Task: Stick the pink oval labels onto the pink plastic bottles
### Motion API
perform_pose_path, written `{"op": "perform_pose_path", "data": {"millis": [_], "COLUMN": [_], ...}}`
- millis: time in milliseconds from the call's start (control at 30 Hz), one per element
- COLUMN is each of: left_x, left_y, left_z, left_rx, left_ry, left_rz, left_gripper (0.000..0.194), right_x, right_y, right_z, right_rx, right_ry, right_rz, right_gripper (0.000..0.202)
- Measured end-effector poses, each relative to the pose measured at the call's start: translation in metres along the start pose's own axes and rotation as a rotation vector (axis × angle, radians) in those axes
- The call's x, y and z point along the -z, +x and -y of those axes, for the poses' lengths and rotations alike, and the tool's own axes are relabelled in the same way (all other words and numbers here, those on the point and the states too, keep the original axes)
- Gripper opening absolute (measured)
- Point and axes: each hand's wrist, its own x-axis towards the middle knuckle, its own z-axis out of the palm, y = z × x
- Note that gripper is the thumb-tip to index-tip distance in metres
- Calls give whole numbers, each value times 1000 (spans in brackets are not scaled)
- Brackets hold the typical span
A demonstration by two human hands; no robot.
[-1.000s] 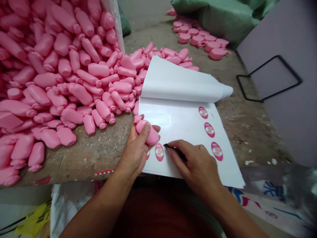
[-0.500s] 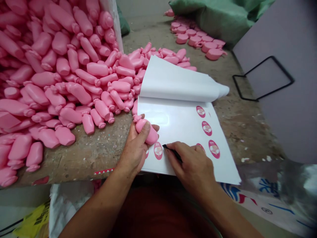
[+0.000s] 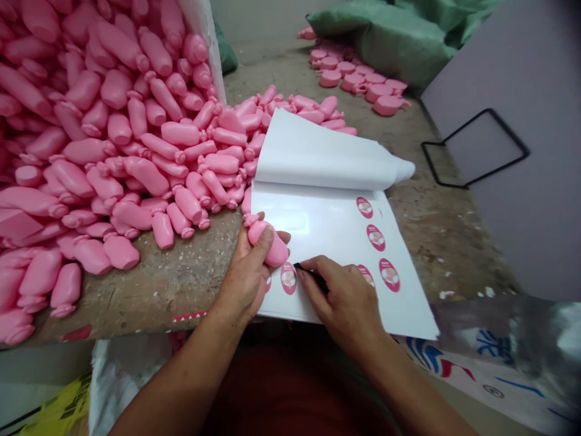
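Observation:
My left hand [image 3: 247, 266] is closed around a small pink plastic bottle [image 3: 269, 243], its knobbed top tilted up to the left and its base over a white sticker sheet [image 3: 318, 230]. In my right hand [image 3: 342, 290] is a slim black pointed tool [image 3: 313, 275], perhaps tweezers; its tip is at the edge of an oval pink-and-white sticker [image 3: 288, 278] just below the bottle. More oval stickers [image 3: 376, 238] stay on the right part of the sheet, some partly covered by my right hand. The sheet's upper leaves are folded back.
A large heap of pink bottles [image 3: 149, 175] spreads over the left of the worn table [image 3: 181, 290]. Flat pink pieces [image 3: 376, 91] lie at the back beside a green sack [image 3: 385, 42]. A black wire frame [image 3: 476, 148] stands at the right.
The tip of the black tool has moved slightly left, up to the sticker's edge. My left hand holds the bottle almost as before; the whole view has shifted a little.

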Motion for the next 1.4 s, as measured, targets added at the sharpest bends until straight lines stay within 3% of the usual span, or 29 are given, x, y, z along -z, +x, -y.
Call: {"op": "perform_pose_path", "data": {"millis": [200,300,433,500,600,667,767,933,1000,1100,1400], "left_x": [0,0,0,2,5,7,5,-5,-8,-10,-13], "left_y": [0,1,0,0,2,2,-5,-30,-39,-48,-55], "left_z": [-1,-2,-2,-2,-3,-5,-6,-3,0,5,10], "left_rx": [16,25,34,44,46,43,17,107,157,171,144], "left_ry": [-40,-74,-104,-110,-97,-57,57,46,-25,-104,-112], "left_rz": [-28,-51,-51,-44,-29,0,57,173,198,221,195], "left_gripper": [43,40,37,34,31,34,41,42,43,43,45], "right_x": [3,6,16,26,44,52,56,49,46,43,44], "right_y": [-3,-6,-12,-15,-13,-8,1,9,9,7,3], "right_z": [-6,-6,1,6,10,9,7,11,15,20,20], "right_rx": [-60,-47,-19,-78,-207,-290,-401,-481,-500,-531,-548], "right_ry": [111,40,47,216,645,836,853,956,1052,1168,1187], "right_rz": [34,57,223,336,457,387,177,72,23,-6,-9], "right_gripper": [20,28,38,41,28,14,11,8,17,29,28]}}
